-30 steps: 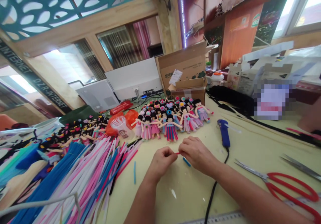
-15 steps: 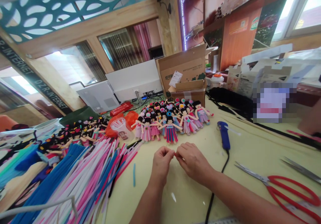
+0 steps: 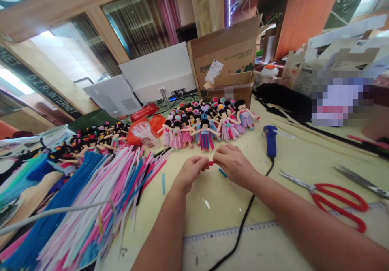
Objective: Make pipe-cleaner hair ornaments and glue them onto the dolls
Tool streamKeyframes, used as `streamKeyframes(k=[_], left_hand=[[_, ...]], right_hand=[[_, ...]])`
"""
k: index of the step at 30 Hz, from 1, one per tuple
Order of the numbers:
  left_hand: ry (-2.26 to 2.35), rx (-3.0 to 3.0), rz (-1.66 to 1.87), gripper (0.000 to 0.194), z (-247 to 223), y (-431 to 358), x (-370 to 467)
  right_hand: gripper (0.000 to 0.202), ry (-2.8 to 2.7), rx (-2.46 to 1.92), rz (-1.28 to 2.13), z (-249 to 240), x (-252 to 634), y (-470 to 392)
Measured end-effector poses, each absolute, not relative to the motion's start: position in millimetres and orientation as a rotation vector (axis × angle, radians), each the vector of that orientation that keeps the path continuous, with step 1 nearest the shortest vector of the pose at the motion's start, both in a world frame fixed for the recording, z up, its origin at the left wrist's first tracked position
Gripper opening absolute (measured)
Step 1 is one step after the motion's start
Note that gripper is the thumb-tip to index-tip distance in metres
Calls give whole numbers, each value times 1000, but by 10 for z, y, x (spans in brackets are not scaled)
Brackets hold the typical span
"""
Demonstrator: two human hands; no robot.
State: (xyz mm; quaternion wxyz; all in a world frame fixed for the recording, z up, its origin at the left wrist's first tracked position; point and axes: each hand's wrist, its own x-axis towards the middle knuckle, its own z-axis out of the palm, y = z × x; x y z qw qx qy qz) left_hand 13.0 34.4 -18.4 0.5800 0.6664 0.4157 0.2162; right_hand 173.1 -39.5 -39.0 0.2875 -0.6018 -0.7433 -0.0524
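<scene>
A short red pipe cleaner piece (image 3: pixel 211 163) spans the small gap between my two hands. My left hand (image 3: pixel 192 171) pinches its left end between thumb and fingers. My right hand (image 3: pixel 234 162) is closed at the other end, its fingertips partly hidden behind the knuckles. Just under my right hand lies a short blue piece (image 3: pixel 223 173) on the table. Another light blue piece (image 3: pixel 163 183) lies left of my left hand. Beyond the hands stands a group of pipe cleaner dolls (image 3: pixel 206 135) in colourful skirts.
Loose pipe cleaners (image 3: pixel 91 194) cover the left side. A blue glue gun (image 3: pixel 270 141) with a black cord lies right of the hands, near red-handled scissors (image 3: pixel 340 196) and a second metal blade (image 3: pixel 361 181). An open cardboard box (image 3: pixel 225 54) stands behind the dolls.
The view has tipped downward, bringing a ruler edge into sight. My hands have parted slightly, so the red piece shows between them. The blue piece beside my right hand has become visible.
</scene>
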Motion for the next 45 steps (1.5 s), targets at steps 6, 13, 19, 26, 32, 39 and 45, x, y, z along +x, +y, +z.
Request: streamKeyframes(k=[6, 13, 19, 26, 32, 39, 45], left_hand=[[945, 1601, 436, 23, -174, 325, 132], [990, 1742, 371, 19, -178, 300, 132], [1023, 1712, 458, 14, -200, 296, 152], [1035, 1570, 680, 21, -251, 279, 215], [1042, 1472, 816, 18, -304, 220, 294], [1008, 1423, 717, 24, -320, 240, 295], [942, 1498, 538, 36, -200, 314, 156]], right_hand=[[12, -2023, -1568, -137, -391, 1718, -407], [11, -2059, -1584, -118, -356, 1702, -409], [13, -2002, -1586, -118, -366, 1706, -400], [13, -1909, -1542, -107, -377, 1677, -412], [13, -1838, -1514, -163, -426, 1602, -402], [14, -1820, -1541, -216, -439, 1663, -387], [14, -1911, -1534, -180, -393, 1735, -397]])
